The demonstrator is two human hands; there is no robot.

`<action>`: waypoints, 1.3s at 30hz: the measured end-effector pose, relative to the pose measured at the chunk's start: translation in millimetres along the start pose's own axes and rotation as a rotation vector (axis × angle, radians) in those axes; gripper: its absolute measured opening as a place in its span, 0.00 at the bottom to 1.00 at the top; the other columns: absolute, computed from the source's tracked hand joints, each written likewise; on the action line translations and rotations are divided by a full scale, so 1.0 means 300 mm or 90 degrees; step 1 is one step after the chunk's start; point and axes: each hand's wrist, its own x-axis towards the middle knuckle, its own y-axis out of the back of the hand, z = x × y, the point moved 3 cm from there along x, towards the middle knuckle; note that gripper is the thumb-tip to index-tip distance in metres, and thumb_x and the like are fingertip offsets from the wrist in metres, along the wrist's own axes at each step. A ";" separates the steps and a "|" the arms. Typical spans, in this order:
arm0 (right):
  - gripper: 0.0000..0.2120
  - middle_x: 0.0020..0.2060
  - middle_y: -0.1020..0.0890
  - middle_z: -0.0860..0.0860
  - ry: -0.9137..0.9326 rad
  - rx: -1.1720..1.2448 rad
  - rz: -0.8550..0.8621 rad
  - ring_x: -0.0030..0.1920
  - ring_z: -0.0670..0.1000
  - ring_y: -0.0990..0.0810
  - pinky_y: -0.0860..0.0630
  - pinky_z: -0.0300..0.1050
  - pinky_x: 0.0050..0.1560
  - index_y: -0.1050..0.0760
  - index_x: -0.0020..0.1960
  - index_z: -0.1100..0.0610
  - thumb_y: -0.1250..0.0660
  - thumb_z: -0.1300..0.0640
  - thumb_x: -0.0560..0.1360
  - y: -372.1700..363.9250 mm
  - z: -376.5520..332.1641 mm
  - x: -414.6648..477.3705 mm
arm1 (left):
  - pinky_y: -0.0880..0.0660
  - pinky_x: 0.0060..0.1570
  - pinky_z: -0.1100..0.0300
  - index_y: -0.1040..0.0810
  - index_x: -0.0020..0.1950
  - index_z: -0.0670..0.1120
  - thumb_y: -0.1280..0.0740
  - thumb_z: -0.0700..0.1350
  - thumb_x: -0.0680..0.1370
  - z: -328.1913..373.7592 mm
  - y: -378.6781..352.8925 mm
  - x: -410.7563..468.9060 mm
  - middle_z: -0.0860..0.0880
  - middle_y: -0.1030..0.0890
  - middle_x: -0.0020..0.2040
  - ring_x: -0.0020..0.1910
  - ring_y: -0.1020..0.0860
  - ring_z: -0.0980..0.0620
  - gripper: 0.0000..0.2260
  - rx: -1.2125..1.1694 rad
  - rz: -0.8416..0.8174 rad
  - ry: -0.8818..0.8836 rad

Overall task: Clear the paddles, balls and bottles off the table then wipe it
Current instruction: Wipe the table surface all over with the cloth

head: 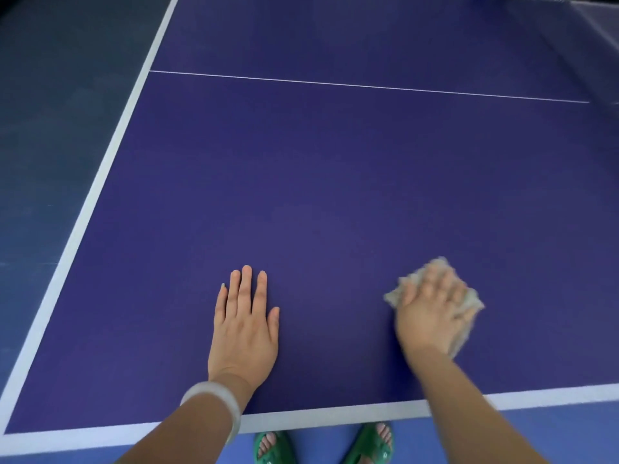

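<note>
A dark blue table tennis table [335, 182] with white edge lines fills the view. My left hand [244, 326] lies flat on it near the front edge, fingers straight and together. My right hand [432, 313] presses a pale crumpled cloth [475, 301] onto the table to the right; the hand and cloth are blurred by motion. The cloth sticks out around the fingers. No paddles, balls or bottles are in view.
The table's white front edge [335, 415] runs just above my feet in green sandals [273, 447]. The white left edge [110, 169] borders a dark blue floor. A thin white centre line [368, 85] crosses the far part. The net is a blur at the far right.
</note>
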 end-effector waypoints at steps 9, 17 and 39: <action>0.27 0.79 0.45 0.47 0.526 -0.098 -0.031 0.78 0.52 0.45 0.45 0.62 0.73 0.47 0.79 0.48 0.54 0.44 0.82 -0.072 0.035 -0.281 | 0.52 0.77 0.47 0.45 0.79 0.45 0.59 0.57 0.81 -0.002 0.008 0.000 0.43 0.46 0.79 0.79 0.50 0.45 0.29 -0.014 0.013 -0.001; 0.25 0.79 0.52 0.43 0.076 -0.073 -0.043 0.79 0.48 0.55 0.59 0.67 0.74 0.62 0.77 0.40 0.66 0.40 0.81 0.069 0.587 0.106 | 0.54 0.77 0.49 0.45 0.79 0.45 0.59 0.57 0.80 0.003 0.009 -0.003 0.44 0.46 0.80 0.79 0.49 0.46 0.30 -0.024 0.026 0.002; 0.26 0.80 0.54 0.49 0.040 -0.004 0.013 0.79 0.52 0.59 0.60 0.63 0.75 0.64 0.78 0.45 0.66 0.42 0.81 -0.007 0.461 -0.049 | 0.52 0.77 0.49 0.42 0.79 0.46 0.56 0.56 0.81 0.010 0.017 -0.015 0.44 0.44 0.79 0.79 0.47 0.46 0.28 -0.035 0.044 0.021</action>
